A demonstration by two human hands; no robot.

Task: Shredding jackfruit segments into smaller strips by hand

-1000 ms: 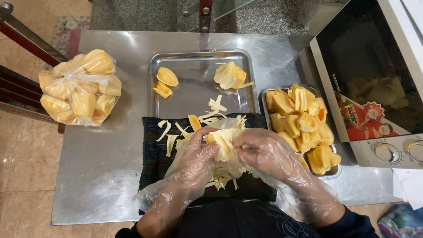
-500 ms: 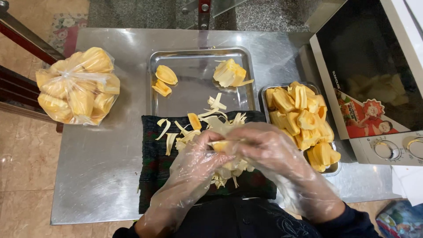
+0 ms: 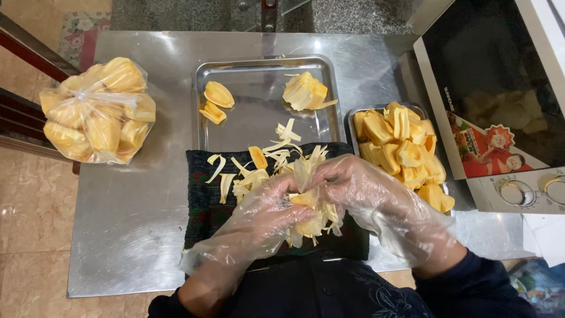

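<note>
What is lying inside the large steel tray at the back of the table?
The steel tray holds two small yellow fruit pieces, one larger yellow piece and some pale strips. Its near edge is covered by the dark cloth.

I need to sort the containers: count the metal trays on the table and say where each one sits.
2. The larger tray sits at the table's middle back with a few fruit pieces; the smaller tray stands to its right, heaped with yellow pieces. Others may lie hidden.

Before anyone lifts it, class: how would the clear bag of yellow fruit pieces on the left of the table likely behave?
The clear bag looks thin and soft, so it would probably sag and change shape. It bulges with chunky fruit pieces, so it is likely fairly heavy. The glossy film may be slippery; gripping its gathered top seems safer.
</note>
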